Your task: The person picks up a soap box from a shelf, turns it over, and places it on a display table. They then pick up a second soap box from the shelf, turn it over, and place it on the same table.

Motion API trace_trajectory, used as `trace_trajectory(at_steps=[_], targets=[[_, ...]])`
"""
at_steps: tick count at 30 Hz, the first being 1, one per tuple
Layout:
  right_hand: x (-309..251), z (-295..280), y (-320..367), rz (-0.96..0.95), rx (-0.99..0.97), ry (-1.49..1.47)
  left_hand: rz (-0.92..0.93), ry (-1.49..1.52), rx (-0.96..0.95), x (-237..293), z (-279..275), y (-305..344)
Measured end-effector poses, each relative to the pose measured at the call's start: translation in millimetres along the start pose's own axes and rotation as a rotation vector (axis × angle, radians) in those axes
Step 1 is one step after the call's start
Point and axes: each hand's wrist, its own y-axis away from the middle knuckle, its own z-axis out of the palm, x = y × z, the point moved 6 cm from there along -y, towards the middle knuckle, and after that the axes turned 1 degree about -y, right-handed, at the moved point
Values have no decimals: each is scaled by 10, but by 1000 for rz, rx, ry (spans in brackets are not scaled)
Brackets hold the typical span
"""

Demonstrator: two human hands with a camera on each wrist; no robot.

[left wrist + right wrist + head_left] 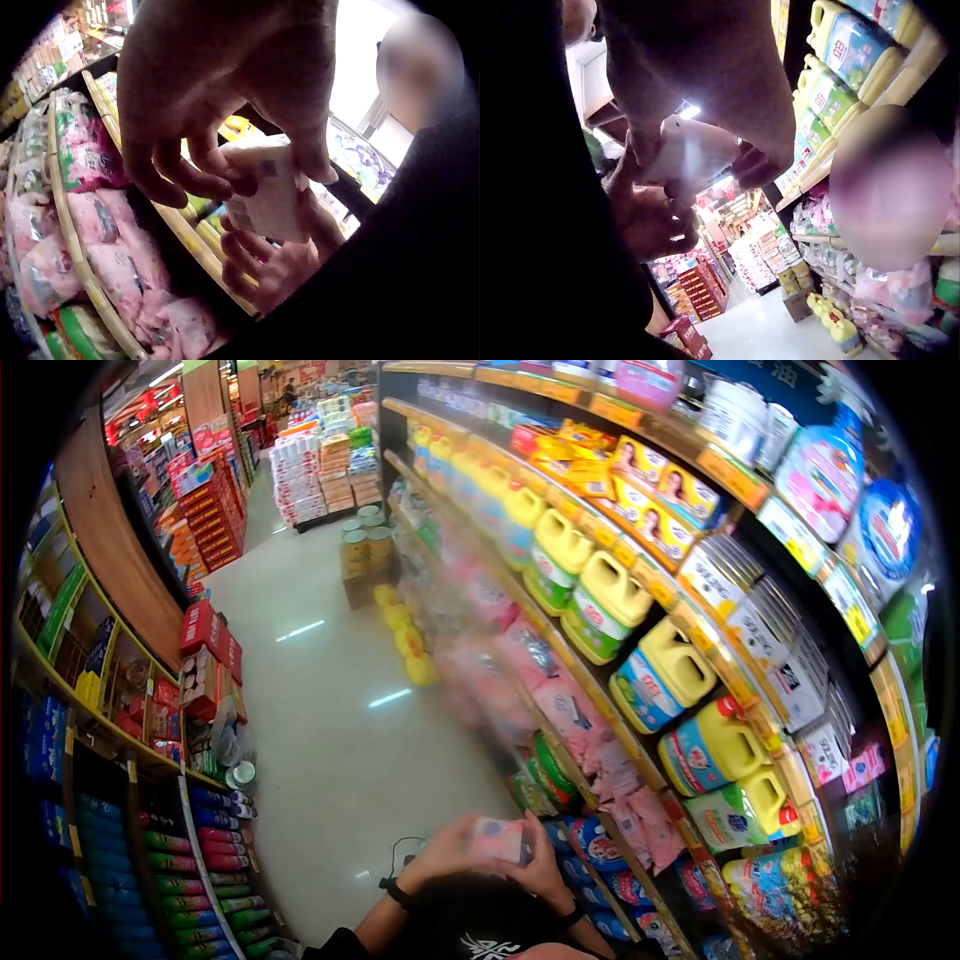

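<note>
A small white, block-shaped packet (pixel 498 840) with faint pink print is held in front of the torso. My left hand (pixel 443 856) grips it from one side, and my right hand (pixel 541 868) pinches its other edge. Seen from the left wrist, the thumb and fingers of the left hand (pixel 225 82) straddle the packet (pixel 270 195), while the right hand's fingers (pixel 279 262) lie below it. In the right wrist view the packet (pixel 694 154) is partly covered by the right hand (pixel 705 67). Its lettering is too blurred to read.
On my right rises a shelf with yellow detergent jugs (pixel 605 605), pink bags (pixel 570 710) and yellow boxes (pixel 655 495). Bottles fill a low shelf (pixel 190 890) on the left. Cartons (pixel 367 550) and yellow jugs (pixel 403 635) stand on the aisle floor (pixel 320 710).
</note>
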Motion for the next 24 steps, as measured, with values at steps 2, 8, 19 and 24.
trace_trajectory(at_steps=[2,8,19,24], targets=[[-144,240,-187,12,-36,-20,32,53,-8,-51,-291,74],[-89,985,-546,23,-142,-95,52,69,-47,-169,-1064,374],[-184,1772,-1255,-107,-485,46,18,89,370,-816,-1699,635],[-206,2213,-1680,-140,-703,-31,-15,4,493,-860,-2058,588]])
